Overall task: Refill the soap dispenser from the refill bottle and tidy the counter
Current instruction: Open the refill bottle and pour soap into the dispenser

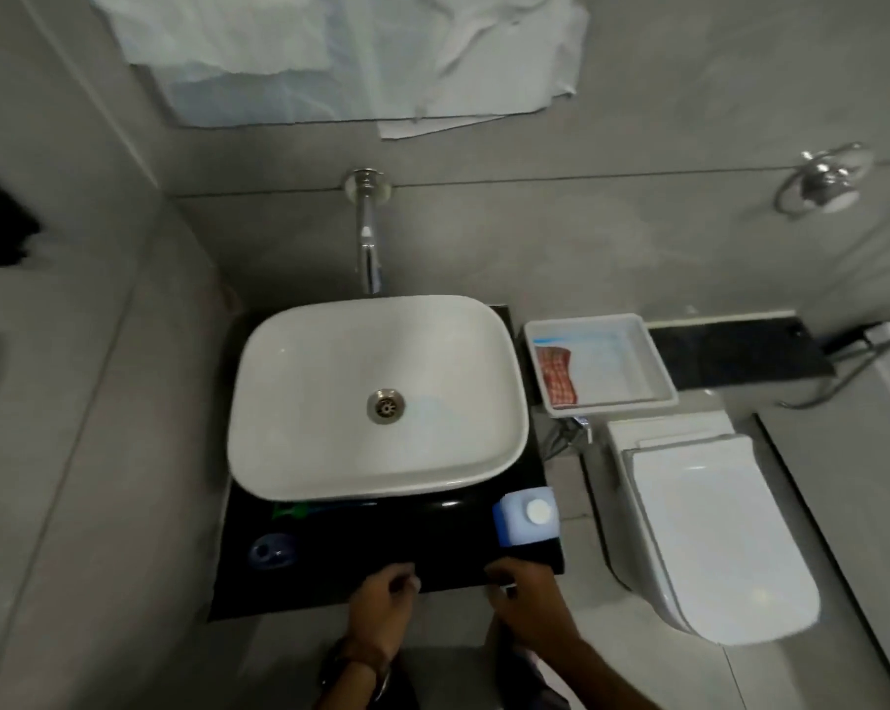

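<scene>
Refill bottle (527,518), blue w/ white cap, stands at the front-right corner of the black counter (432,535), just beyond my right hand (527,589), not touching. Right hand rests at the counter's front edge, fingers curled; can't tell if it grips anything. Left hand (381,602) is nearby at the same edge, loosely curled, nothing in it. Blue soap dispenser (272,550) sits front-left, well apart from both hands, near the white basin (376,397).

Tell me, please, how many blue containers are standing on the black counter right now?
2. A pale blue refill bottle with a white cap stands at the counter's front right corner; a darker blue container sits front left, below the sink. Others could be hidden behind the sink.
</scene>
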{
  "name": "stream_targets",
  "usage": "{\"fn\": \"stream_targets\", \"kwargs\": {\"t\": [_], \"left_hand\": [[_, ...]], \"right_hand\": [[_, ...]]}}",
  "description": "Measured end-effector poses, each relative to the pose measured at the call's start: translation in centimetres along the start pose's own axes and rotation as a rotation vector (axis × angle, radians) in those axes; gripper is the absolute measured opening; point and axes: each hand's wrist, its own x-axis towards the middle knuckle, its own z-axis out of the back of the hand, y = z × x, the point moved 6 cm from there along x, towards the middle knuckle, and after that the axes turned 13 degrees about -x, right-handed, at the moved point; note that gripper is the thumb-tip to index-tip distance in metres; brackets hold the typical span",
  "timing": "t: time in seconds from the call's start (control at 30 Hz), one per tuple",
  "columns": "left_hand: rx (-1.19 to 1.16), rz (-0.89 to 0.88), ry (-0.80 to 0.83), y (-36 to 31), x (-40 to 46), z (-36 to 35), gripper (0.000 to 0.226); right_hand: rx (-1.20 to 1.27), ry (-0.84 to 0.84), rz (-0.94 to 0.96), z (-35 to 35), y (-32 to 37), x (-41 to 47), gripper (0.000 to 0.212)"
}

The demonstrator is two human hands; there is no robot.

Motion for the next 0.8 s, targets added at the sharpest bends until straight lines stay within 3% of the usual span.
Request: {"fn": "stream_targets", "kwargs": {"t": [0.07,0.2,0.3,0.37,0.67,0.8], "left_hand": [[0.017,-0.073,0.067,-2.4,0.5,-2.9,0.025],[-0.001,-0.235,0.119,-7.6,1.0,-7.1,0.031],[0.015,-0.324,0.101,-10.3,1.2,-8.8,0.027],[0.057,-0.366,0.096,-11.4,1.0,-9.5,0.027],[0.124,-0.375,0.078,-12.6,0.5,-9.6,0.025],[0.027,-0.502,0.060,-16.7,-1.6,-7.7,0.031]], "right_hand": [[0.011,-0.126,-0.078,2.3,-3.0,-0.4,0.019],[0.137,-0.238,-0.128,6.4,-6.0,0.8,0.039],[0.242,-0.117,-0.014,7.7,-5.6,2.9,0.078],[0.220,-0.054,0.055,8.1,-4.9,3.9,0.091],[0.287,-0.064,0.152,10.3,-2.6,3.6,0.076],[0.317,-0.133,0.141,13.7,-0.2,2.0,0.078]]}}
